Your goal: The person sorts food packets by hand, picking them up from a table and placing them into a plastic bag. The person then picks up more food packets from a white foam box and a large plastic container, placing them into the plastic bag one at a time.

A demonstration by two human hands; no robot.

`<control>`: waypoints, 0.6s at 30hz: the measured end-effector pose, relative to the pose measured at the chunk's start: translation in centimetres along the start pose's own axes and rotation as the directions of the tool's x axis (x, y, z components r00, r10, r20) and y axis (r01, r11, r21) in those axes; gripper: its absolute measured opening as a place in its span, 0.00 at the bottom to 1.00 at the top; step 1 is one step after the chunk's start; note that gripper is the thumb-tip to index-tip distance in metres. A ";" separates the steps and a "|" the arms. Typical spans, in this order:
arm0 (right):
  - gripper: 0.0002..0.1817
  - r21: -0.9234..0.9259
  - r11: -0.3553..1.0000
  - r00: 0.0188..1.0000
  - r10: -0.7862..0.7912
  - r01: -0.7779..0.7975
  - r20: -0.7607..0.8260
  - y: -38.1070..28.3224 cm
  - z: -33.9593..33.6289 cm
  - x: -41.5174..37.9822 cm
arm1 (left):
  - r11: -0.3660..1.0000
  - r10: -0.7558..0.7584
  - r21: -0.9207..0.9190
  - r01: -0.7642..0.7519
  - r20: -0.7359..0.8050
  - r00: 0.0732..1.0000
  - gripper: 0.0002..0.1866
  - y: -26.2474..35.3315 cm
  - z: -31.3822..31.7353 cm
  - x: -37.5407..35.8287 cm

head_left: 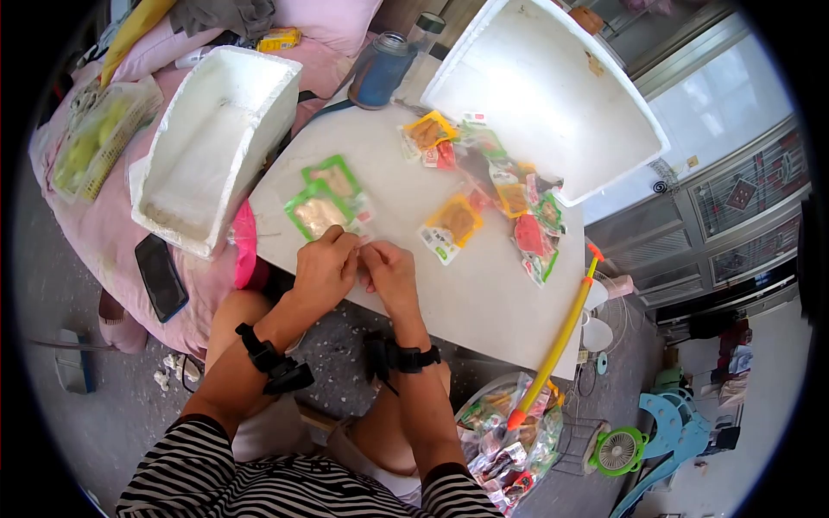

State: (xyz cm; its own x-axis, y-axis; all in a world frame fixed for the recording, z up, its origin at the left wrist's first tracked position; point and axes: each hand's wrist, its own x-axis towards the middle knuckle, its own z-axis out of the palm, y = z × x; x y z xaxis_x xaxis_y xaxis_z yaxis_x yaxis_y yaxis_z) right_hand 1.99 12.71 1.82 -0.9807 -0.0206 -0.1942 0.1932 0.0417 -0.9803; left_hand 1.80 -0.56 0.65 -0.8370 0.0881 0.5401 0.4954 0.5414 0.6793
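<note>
My left hand [326, 266] and my right hand [389, 269] meet over the near edge of the table, fingers pinched together. What sits between the fingertips is too small to make out. Just beyond my left hand lies a green-edged food packet [316, 212] with pale contents, its lower edge close to the fingers. A second green-edged packet [335, 178] lies partly behind it. To the right of my hands is a yellow-edged packet [453, 223]. Further right, several mixed packets [515, 200] form a loose pile. Each wrist wears a black strap.
A white foam box [216, 129] rests on the pink bedding at left, near a black phone [161, 276]. A larger foam box [535, 86] stands at the table's back. A blue jar [382, 73] is beside it. A yellow tube [557, 341] crosses the right edge above a packet-filled container [509, 440].
</note>
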 end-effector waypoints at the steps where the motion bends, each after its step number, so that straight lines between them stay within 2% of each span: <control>1: 0.08 -0.071 0.997 0.998 -0.043 0.039 -0.054 -0.1 -0.2 0.0 | 1.000 0.001 -0.004 -0.001 -0.002 1.000 0.09 0.1 0.0 0.0; 4: 0.08 -0.057 0.998 0.997 -0.011 0.007 -0.073 0.6 0.3 1.0 | 1.000 0.020 0.018 -0.021 0.010 1.000 0.10 0.2 0.1 -0.1; 7: 0.08 0.020 0.986 0.984 -0.162 0.164 -0.076 3.1 1.4 2.5 | 0.999 0.031 0.035 -0.031 0.000 1.000 0.11 0.5 -0.1 0.0; 8: 0.08 0.141 0.972 0.981 -0.181 0.189 -0.064 3.6 1.7 2.9 | 1.000 0.015 0.023 -0.015 0.003 1.000 0.10 0.5 -0.1 0.1; 11: 0.10 0.133 0.988 0.988 -0.096 0.080 0.117 1.8 0.9 2.5 | 1.000 -0.016 0.002 0.016 0.009 1.000 0.09 0.5 -0.2 0.2; 14: 0.11 0.080 0.973 0.967 -0.224 0.215 0.124 3.6 0.9 3.0 | 1.000 -0.003 0.016 0.003 0.020 1.000 0.10 0.3 -0.3 0.3; 17: 0.10 -0.180 0.963 0.974 -0.180 0.202 0.135 1.1 -0.9 1.0 | 0.999 0.005 0.048 -0.008 0.044 0.999 0.11 0.0 -0.3 0.3; 18: 0.10 -0.168 0.972 0.985 -0.152 0.164 0.080 0.7 -1.7 0.5 | 0.999 0.001 0.052 -0.003 0.042 0.999 0.12 -0.1 -0.2 0.2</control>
State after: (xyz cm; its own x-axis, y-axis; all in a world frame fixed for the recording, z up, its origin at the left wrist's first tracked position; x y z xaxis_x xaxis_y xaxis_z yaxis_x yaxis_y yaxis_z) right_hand 1.59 14.42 1.14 -0.9933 -0.1064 -0.0448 0.0223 0.2045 -0.9786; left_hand 1.58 -0.76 0.79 -0.8454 0.1234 0.5197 0.4854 0.5837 0.6509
